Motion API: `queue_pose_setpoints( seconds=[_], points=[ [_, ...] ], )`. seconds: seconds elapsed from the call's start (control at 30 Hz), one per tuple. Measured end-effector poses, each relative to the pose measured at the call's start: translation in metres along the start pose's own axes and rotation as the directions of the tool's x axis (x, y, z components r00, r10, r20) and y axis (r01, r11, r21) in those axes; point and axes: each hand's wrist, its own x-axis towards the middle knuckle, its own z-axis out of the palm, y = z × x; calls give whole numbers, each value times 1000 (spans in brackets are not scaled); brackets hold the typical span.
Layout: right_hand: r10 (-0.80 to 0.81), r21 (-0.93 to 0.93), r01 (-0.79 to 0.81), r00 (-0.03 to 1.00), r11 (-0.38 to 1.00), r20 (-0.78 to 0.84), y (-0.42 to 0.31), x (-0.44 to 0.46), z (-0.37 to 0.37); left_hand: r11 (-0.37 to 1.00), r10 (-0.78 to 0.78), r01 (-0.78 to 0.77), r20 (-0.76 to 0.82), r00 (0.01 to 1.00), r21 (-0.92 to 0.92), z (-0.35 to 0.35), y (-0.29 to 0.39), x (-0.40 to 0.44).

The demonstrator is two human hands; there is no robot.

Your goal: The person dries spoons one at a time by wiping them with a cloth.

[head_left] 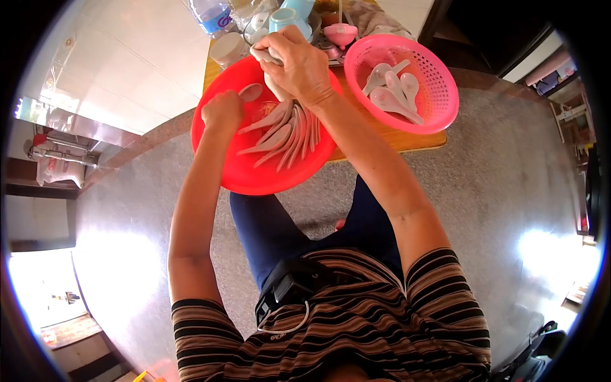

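Observation:
Over the left side of a red basin (pixel 254 181), my left hand (pixel 223 113) is closed around a spoon (pixel 251 92), a white soup spoon whose bowl points right. Above the basin's far edge, my right hand (pixel 298 65) is closed on a pale cloth (pixel 275 88), part of which hangs below the fingers. Several white soup spoons (pixel 289 137) lie nested in a fan inside the basin, below my right hand. To the right, a pink colander (pixel 439 95) holds several more soup spoons (pixel 396 102).
Basin and colander stand on a wooden table (pixel 420 141). Behind them are a light blue cup (pixel 283 20), a pink container (pixel 340 35), a plastic bottle (pixel 213 18) and a crumpled brownish cloth (pixel 375 19). A tiled wall (pixel 121 57) rises at the left.

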Motion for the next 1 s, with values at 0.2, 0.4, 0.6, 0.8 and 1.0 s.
queue_pose_setpoints(
  seconds=[0.2,0.4,0.6,0.8,1.0],
  points=[
    [74,-27,-72,996,997,50,-3,1,-4,989,138,-143,-105,985,-45,19,-13,5],
    [-47,0,48,995,999,-88,-1,3,-3,971,-7,-134,-580,815,-200,-7,-3,-9],
    [-47,24,47,999,999,-5,-2,2,-1,331,73,-97,-77,994,-938,-17,-11,-12],
    [-61,-136,84,984,987,165,-2,-3,5,71,314,-50,-25,949,-996,-21,-4,-20],
    [-187,-73,227,914,971,359,-3,-8,10,-16,333,-33,-36,942,-999,-19,-9,-20]
  ],
)
